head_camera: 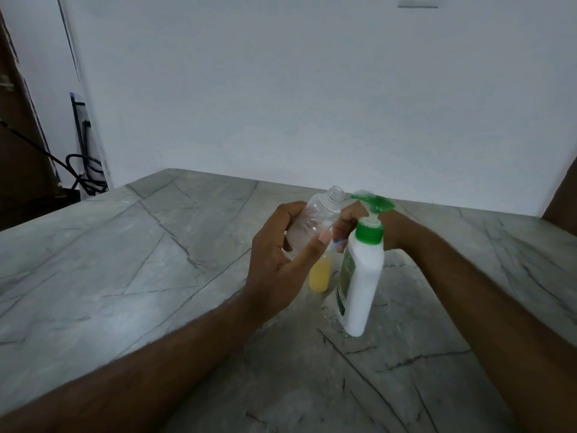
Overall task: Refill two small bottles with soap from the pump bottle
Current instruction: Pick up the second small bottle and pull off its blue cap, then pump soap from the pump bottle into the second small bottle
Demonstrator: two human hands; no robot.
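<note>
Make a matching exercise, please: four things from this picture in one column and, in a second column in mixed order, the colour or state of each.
Things:
1. clear small bottle
2. pump bottle
3. yellow-filled small bottle
4. pump head

States:
A. stands on the marble table, white body
B. green, above a green collar
C. held tilted in the left hand, no cap on
D. stands on the table, partly hidden behind the left hand

Pairs: 1-C, 2-A, 3-D, 4-B
</note>
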